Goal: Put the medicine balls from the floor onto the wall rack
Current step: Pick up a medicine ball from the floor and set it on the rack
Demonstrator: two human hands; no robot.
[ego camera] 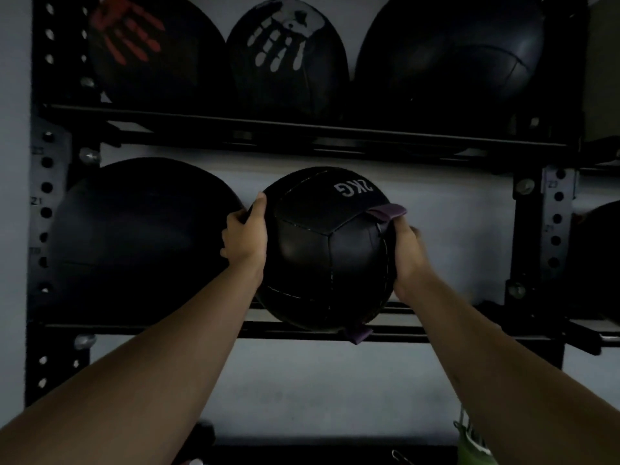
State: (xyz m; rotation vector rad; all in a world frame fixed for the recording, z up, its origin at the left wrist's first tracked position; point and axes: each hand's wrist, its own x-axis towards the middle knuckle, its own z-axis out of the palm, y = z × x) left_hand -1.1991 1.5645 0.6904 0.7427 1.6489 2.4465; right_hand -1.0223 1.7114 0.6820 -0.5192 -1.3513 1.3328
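Two bare forearms, extended from the lower corners toward mid-frame. Left hand (245, 238) pressed flat against the left flank of a small black stitched-leather medicine ball (327, 250), thumb hooked over its upper edge; right hand (411, 255) cupped on the right flank, fingers hidden behind. Ball clamped between both hands, marked "2KG" in pale inverted lettering, with a purple fabric tab at upper right and another at the underside. Ball positioned at the lower tier of a black perforated steel wall rack (47, 196), its base level with the front rail; contact with the rail not discernible. Just beside the left hand, a larger black medicine ball (141, 236) seated on the same tier. On the upper tier, three further balls: black ball with red handprint (151, 48), black ball with white handprint (287, 52), plain black ball (449, 58). Green object (473, 444) at lower right, partly cut off, identity unclear. Pale wall (446, 236) behind the rack.
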